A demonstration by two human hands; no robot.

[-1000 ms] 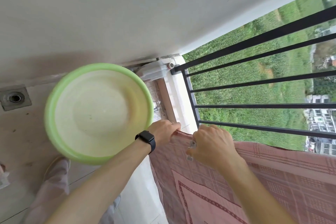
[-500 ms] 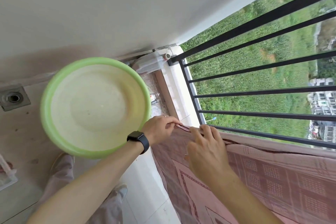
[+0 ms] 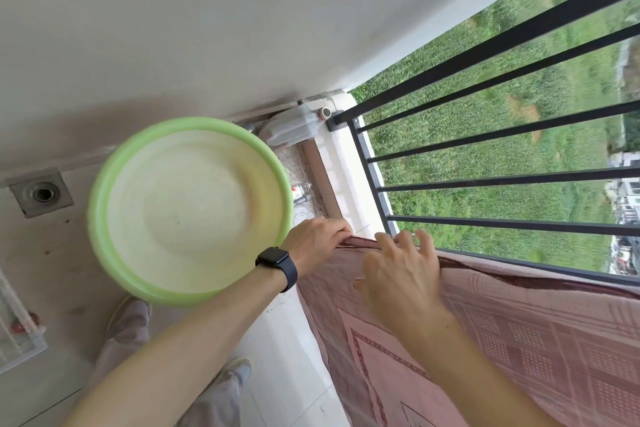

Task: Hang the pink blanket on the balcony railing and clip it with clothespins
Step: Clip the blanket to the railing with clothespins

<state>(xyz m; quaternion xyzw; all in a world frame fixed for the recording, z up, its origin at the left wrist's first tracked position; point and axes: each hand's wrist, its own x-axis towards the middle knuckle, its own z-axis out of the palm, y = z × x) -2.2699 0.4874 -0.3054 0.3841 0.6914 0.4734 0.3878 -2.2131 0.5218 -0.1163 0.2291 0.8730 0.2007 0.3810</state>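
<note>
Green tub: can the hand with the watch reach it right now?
Probably yes. Nothing lies between the left hand and the green tub on the floor below, but that hand grips the pink blanket and would have to let go first.

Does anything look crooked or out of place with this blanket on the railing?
The pink blanket bunches into a dark fold against the railing beside the right hand, not lying flat; the left hand pinches its corner.
</note>
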